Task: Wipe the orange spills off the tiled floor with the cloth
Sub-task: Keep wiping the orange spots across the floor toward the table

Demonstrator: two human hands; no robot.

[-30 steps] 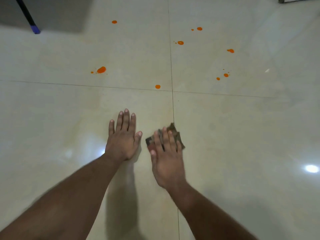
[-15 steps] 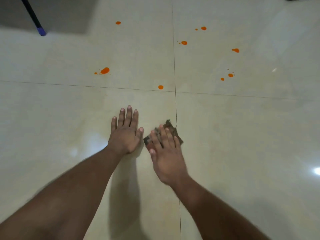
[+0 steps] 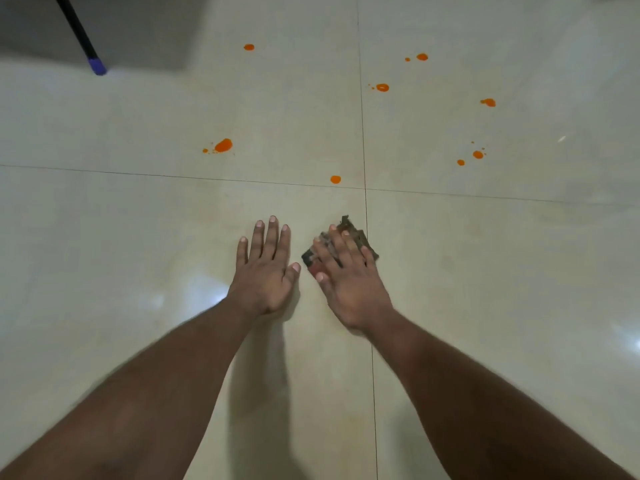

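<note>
The right hand [image 3: 349, 282] lay flat, pressing the cloth [image 3: 360, 239] to the tiled floor [image 3: 502, 289], the left hand [image 3: 265, 268] released and spread beside it, while every orange spill [image 3: 335, 179] sat unwiped just ahead, so most work remained.

We can read no text, label, brand, number or sign anywhere in this view.

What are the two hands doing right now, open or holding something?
Left hand: open, flat on the tiled floor, holding nothing.
Right hand: open, fingers spread, pressing the cloth flat against the floor, not gripping it.
</note>
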